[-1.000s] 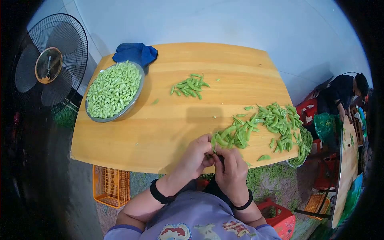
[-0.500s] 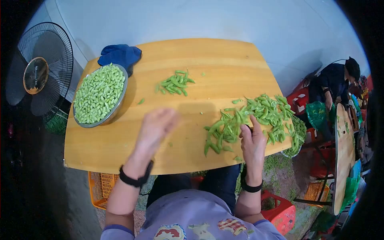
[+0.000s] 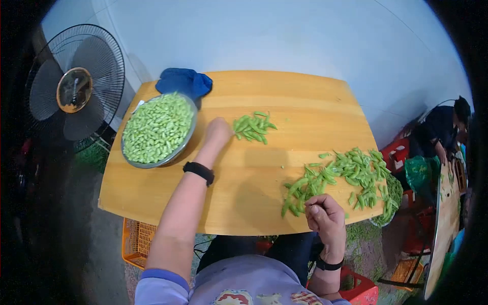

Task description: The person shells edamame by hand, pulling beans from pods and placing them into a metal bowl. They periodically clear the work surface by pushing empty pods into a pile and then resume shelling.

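Observation:
My left hand (image 3: 217, 133) reaches over the table, its fingers curled closed beside a small pile of green soybean pods (image 3: 254, 127). What it holds, if anything, is hidden. My right hand (image 3: 327, 217) is closed, thumb against fingers, at the near edge of a larger heap of pods (image 3: 358, 170). A small dark bit shows at its fingertips, too small to name. To the left of my left hand stands a grey bowl (image 3: 192, 127) heaped with light green beans (image 3: 158, 129) that look shelled. Dark bands circle both wrists.
A blue cloth (image 3: 184, 83) lies behind the bowl on the wooden table (image 3: 284, 94). At left stands a fan (image 3: 75, 90). An orange crate (image 3: 137, 244) and red stool (image 3: 358, 287) are below. Another person (image 3: 441, 127) sits at a second table (image 3: 436, 239) on the right.
My left hand has moved forward to the small pile. The right hand's fingers, extended before, have curled closed. The whole view has shifted, so the table appears lower and farther right.

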A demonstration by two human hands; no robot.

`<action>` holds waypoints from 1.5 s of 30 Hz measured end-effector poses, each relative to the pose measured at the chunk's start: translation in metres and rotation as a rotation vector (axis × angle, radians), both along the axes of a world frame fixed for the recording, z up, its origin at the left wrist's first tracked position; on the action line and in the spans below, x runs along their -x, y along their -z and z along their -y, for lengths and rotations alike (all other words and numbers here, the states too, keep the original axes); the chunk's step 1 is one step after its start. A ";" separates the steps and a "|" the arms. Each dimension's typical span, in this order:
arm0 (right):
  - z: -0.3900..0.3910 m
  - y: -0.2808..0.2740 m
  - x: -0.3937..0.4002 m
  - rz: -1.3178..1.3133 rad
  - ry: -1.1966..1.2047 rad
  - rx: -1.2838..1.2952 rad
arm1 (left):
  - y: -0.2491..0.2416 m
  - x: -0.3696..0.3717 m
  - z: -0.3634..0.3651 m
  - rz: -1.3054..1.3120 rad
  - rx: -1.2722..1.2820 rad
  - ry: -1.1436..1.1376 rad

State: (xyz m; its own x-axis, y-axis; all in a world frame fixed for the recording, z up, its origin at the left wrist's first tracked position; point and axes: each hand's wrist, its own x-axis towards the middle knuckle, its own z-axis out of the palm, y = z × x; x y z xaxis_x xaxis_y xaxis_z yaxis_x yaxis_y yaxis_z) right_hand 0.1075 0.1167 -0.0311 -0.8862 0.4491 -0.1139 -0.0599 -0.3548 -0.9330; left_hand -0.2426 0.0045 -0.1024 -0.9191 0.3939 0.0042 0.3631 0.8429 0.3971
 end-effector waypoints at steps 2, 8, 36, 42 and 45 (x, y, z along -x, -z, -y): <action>0.004 0.000 0.002 0.091 -0.092 -0.118 | -0.010 -0.008 0.008 -0.006 0.039 0.028; 0.010 -0.009 0.007 0.062 -0.125 -0.167 | -0.045 -0.065 0.031 0.482 -0.772 0.106; -0.002 -0.013 -0.002 0.062 -0.184 -0.213 | -0.076 -0.230 0.010 1.110 -1.177 0.390; -0.007 -0.004 -0.007 -0.021 -0.312 0.241 | -0.064 -0.229 0.010 1.479 -1.273 0.457; 0.001 -0.006 -0.006 0.053 -0.197 0.044 | -0.059 -0.227 0.009 1.629 -1.282 0.463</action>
State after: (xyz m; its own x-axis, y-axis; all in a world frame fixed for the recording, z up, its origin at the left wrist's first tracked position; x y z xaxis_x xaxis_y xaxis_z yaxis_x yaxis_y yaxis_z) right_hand 0.1138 0.1154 -0.0249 -0.9486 0.2615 -0.1783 0.0634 -0.3951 -0.9164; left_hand -0.0157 -0.0047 -0.0439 -0.2365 0.9648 -0.1149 -0.7667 -0.1127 0.6320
